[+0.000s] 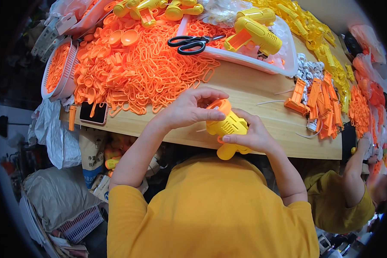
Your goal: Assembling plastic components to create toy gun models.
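Above the table's near edge, a yellow toy gun (228,126) rests in my right hand (257,134), whose fingers wrap round its body near the handle. An orange trigger (220,139) shows beside that thumb. My left hand (194,107) grips the orange ring-shaped nozzle (220,104) at the gun's upper end, thumb and fingers closed on its rim. Whether the ring is fully seated on the gun, I cannot tell. Part of the gun's far side is hidden by my hands.
Orange loops and cups (150,64) are heaped at the back left. Scissors (194,44) lie by a white tray (245,58) bearing a yellow toy gun (258,36). Orange parts (316,101) sit right. A phone (93,114) lies near the left edge. A co-worker's arm (354,176) is at right.
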The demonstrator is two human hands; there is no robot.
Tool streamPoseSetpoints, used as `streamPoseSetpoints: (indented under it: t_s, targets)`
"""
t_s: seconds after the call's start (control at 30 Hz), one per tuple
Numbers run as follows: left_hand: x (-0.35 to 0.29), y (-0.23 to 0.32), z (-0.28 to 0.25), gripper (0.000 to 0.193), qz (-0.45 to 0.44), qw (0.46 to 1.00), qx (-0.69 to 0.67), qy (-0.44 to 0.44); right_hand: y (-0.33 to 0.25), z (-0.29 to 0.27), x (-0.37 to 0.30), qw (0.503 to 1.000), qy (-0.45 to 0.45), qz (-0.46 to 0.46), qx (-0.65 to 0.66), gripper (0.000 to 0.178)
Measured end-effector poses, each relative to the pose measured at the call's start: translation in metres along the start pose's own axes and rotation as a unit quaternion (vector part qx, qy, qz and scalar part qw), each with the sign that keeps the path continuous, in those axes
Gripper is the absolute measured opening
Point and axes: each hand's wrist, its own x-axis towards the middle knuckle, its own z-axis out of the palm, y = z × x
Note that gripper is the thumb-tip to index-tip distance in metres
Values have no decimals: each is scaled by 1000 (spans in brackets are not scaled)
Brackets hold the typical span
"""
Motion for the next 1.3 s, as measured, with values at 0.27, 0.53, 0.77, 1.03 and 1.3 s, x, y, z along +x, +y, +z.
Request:
streamPoseSetpoints:
  t_s: [0.27, 0.53, 0.77, 1.03, 1.3]
  targets:
    - [-10, -9, 2, 38, -20, 999, -19, 20, 0, 3, 3, 999, -9, 10, 30, 63]
    - [6, -42, 29, 23, -35, 981, -167, 88, 16, 17, 2, 999, -20, 26, 7, 61]
    - [-3, -61, 28, 25, 102, 995, -19, -6, 22, 16, -2, 996, -38, 31, -70, 63]
    - [-9, -65, 30, 36, 149, 987, 3, -62, 32, 13, -3, 997, -72, 21, -18, 67]
    - [-16, -70, 41, 40, 149, 985, -57, -62, 38, 20, -8, 995, -85, -19, -49, 65]
